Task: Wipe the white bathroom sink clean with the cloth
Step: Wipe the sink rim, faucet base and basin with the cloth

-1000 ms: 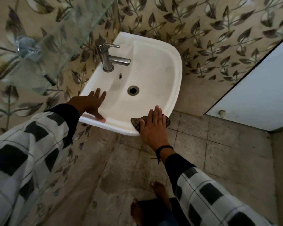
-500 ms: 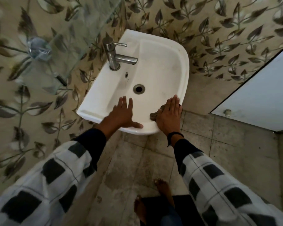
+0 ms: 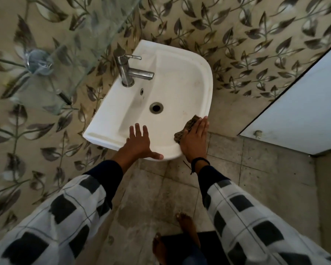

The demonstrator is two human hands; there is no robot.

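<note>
One head-worn camera looks steeply down at the sink [image 3: 180,83] from close above.

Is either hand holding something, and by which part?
Nothing is gripped. The right hand presses flat on the right side of the brown cloth; the left hand rests empty on the sink.

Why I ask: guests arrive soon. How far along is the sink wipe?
Done: the front rim of the sink by the left hand looks white, though whether it was wiped cannot be told. In hand: the right hand presses the cloth flat on the right front rim. Left: faint brownish marks on the right inner wall, and probably the bowl around the drain and the tap ledge.
</note>
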